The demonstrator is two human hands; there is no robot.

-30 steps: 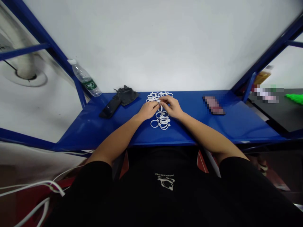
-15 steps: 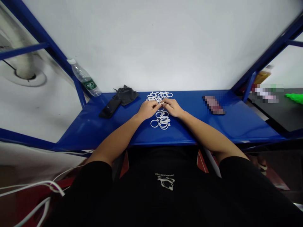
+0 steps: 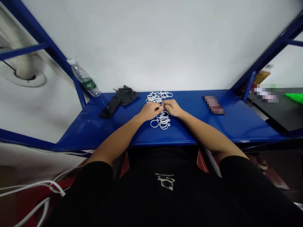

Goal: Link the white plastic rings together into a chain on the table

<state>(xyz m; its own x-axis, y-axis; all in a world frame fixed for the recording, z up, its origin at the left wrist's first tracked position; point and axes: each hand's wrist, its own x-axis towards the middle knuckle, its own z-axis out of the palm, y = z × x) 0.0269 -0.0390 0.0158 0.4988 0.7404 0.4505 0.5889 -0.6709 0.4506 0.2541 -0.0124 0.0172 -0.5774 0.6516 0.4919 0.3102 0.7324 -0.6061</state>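
Note:
My left hand (image 3: 150, 110) and my right hand (image 3: 173, 107) meet over the middle of the blue tabletop (image 3: 187, 123). Their fingertips pinch a white plastic curtain ring (image 3: 162, 107) between them, mostly hidden by the fingers. Just beyond my hands lies a loose heap of white curtain rings (image 3: 155, 100), each with a small eyelet. Several more curtain rings (image 3: 163, 120) overlap on my side of the hands, and a single curtain ring (image 3: 151, 125) lies flat at their left.
On the left are a black phone (image 3: 110, 108), a crumpled black bag (image 3: 127, 95) and a clear bottle (image 3: 87, 82) leaning by the blue frame. A blurred-out phone (image 3: 214, 105) lies to the right. A white wall (image 3: 151, 47) closes the back.
My left hand has shifted slightly toward me, and its fingers have turned around the ring. The ring's loop, seen below the fingers before, is now mostly covered. The heaps look unchanged.

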